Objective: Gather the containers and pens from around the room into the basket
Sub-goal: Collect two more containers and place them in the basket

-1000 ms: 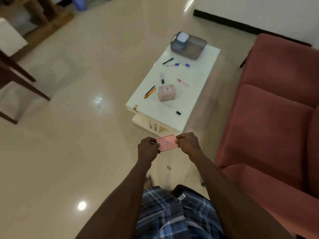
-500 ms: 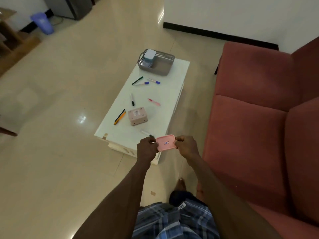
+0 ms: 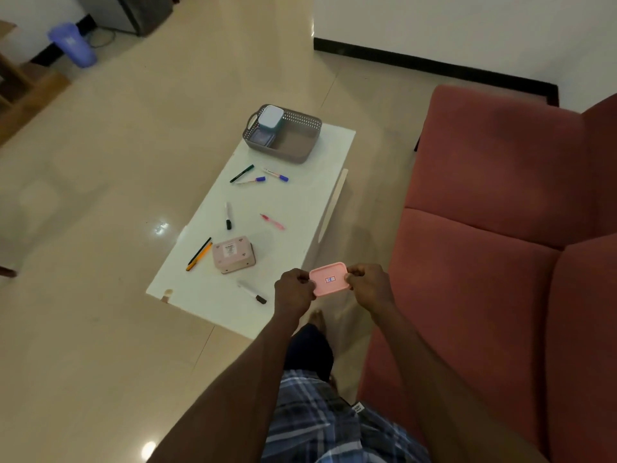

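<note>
Both the left hand [image 3: 293,290] and the right hand [image 3: 369,285] grip a pink lid [image 3: 330,279] above the white table [image 3: 300,208]. The grey basket [image 3: 283,133] holds two containers; a pink container [image 3: 233,254] and several pens [image 3: 199,254] remain outside.

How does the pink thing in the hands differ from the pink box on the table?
The flat pink lid is thin and shallow; the pink rectangular box is deeper. The lid is held by left hand and right hand; the box rests on the white table. Both are pink, rounded, labelled.
</note>
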